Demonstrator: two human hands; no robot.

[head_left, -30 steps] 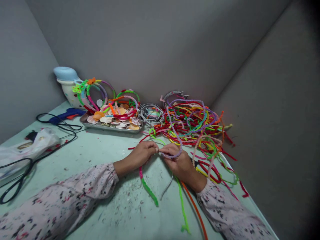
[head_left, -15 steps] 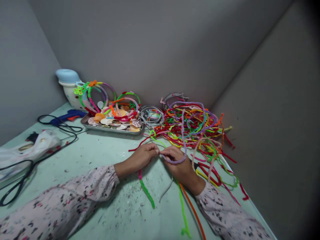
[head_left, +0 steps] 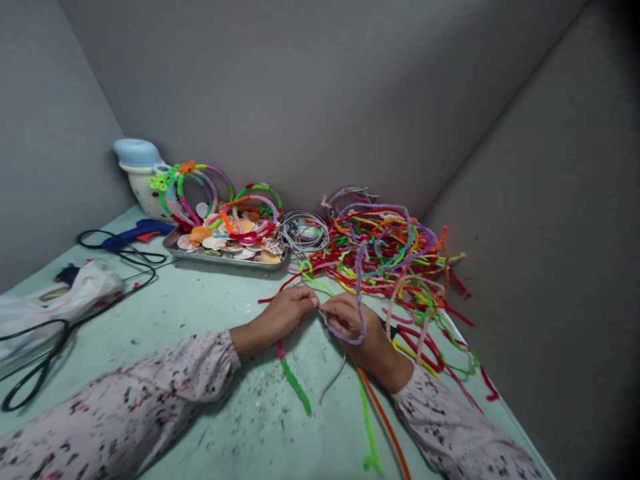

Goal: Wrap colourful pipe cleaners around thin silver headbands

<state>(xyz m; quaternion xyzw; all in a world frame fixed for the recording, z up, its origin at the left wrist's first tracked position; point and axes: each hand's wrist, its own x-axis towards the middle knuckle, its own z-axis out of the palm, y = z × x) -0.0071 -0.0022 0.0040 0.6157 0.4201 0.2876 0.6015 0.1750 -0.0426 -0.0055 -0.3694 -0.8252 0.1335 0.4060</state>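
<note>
Evidently, your left hand pinched the pink-and-green strip, and your right hand, fingers nearly closed, gripped the purple pipe cleaner looped before it; close fingertips favoured even tension.

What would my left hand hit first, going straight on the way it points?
Your left hand would likely meet your right hand first, at its fingertips; whether they touch is unclear.

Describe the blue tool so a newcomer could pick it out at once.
On the green table, find the metal tray heaped with shells. Just left of it, in front of the blue-lidded white container, lies the blue tool. Its orange-red part sets it apart from the black cord beside it.
</note>
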